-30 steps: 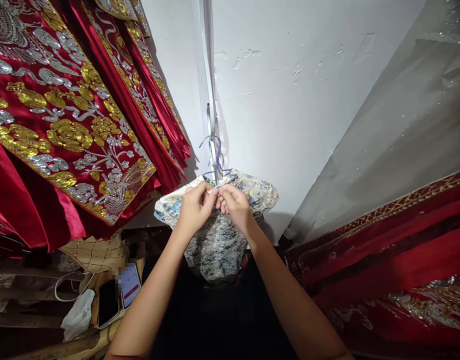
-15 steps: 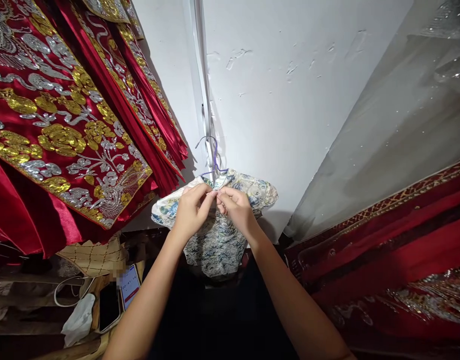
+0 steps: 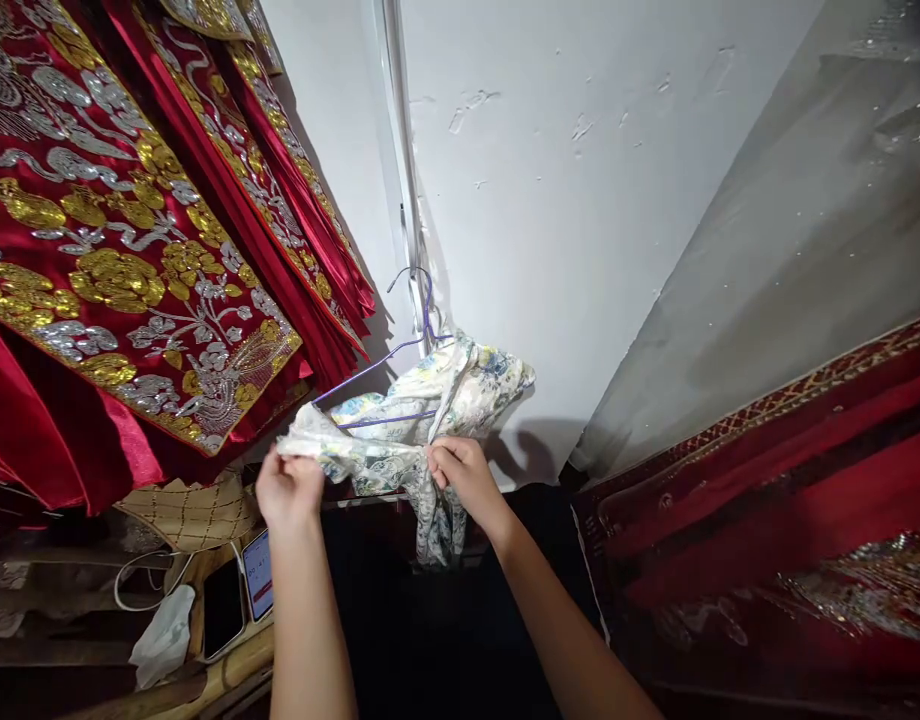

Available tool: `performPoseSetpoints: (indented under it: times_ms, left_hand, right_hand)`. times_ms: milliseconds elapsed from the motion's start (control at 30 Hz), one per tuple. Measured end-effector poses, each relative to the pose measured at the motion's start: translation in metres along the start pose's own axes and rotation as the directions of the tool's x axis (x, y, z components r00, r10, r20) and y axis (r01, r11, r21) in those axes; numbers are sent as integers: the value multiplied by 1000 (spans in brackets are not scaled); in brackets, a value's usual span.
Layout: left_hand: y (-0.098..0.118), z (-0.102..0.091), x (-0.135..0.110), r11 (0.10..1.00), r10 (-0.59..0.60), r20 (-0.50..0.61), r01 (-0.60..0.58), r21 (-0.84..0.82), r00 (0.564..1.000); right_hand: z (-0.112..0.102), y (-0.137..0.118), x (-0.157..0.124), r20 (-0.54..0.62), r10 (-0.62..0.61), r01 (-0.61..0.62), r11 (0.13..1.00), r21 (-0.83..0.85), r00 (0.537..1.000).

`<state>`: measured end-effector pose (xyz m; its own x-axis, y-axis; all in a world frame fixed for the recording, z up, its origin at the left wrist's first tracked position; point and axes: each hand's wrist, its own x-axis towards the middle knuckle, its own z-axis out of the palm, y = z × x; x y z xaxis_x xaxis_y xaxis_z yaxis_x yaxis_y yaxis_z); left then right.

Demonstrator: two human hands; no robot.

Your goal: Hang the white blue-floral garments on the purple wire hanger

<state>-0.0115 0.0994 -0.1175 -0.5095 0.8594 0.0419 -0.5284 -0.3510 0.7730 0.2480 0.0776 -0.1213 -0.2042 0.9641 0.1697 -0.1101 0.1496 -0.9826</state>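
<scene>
A small cream garment (image 3: 400, 430) with a blue floral print hangs half off a purple wire hanger (image 3: 385, 360), which hooks on a white wall fixture. My left hand (image 3: 287, 487) is closed on the garment's left edge, pulled out to the left. My right hand (image 3: 460, 472) grips the gathered cloth in the middle, below the hanger. The hanger's left arm shows bare above the cloth.
Red robes (image 3: 115, 250) with gold and silver embroidery hang at the upper left. More red embroidered cloth (image 3: 790, 500) lies at the right under a clear plastic cover (image 3: 805, 220). Two phones (image 3: 239, 595), a cable and a white tissue (image 3: 160, 640) lie on a wooden surface at lower left.
My hands were pinched together at the garment's collar; now they are apart and lower, the left pulled out leftwards, and the garment has slid off the hanger's left arm.
</scene>
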Motion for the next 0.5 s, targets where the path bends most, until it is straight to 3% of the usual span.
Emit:
performPoseSetpoints:
  times_ms: [67,167,300,400,433,500]
  left_hand:
    - [-29,-10,-18,990,-137,-61,138,2,989]
    - [-65,-10,-43,958,-282,-107,285,14,953]
    - [-77,6,-59,942,-330,-80,334,32,940]
    - [-70,27,-76,967,-239,93,228,109,967]
    - [-67,35,-84,971,-206,196,175,163,959]
    - [-62,50,-102,954,-183,403,64,291,896]
  right_hand:
    - [1,11,-10,-35,38,-35,996,77,999]
    - [-8,36,-25,-164,144,-116,979,169,976]
    - [-29,62,-38,-343,209,-199,978,64,916]
    - [-34,61,-41,-532,72,-107,994,-34,844]
    - [-33,57,-40,-563,23,-64,996,-53,826]
    - [-27,48,-39,-514,-22,-23,997,-80,858]
